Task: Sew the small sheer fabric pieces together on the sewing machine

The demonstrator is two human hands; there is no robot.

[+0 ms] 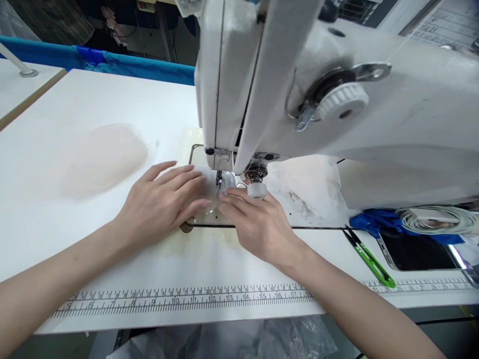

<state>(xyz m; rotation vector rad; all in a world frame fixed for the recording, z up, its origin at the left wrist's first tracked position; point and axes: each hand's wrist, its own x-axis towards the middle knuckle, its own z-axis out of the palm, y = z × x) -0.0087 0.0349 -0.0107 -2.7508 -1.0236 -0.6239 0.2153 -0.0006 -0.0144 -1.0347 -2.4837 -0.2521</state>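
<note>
My left hand [164,197] lies flat to the left of the needle, its fingers stretched and slightly apart on a small piece of sheer white fabric [210,183]. The white sewing machine [232,89] stands over the work, and its presser foot [219,179] is right at the fabric. My right hand [260,222] is just right of the foot, fingers pressed together, fingertips closed at the fabric's near edge; its thumb is hidden. The metal needle plate [209,218] shows below the fingertips. More sheer white fabric [307,182] is bunched under the machine arm.
A pale sheer piece [108,157] lies on the white table at left. Green-handled tweezers [370,259], a phone [419,252], blue cloth [374,222] and a coiled cord [437,219] are at right. A printed ruler [209,299] runs along the front edge.
</note>
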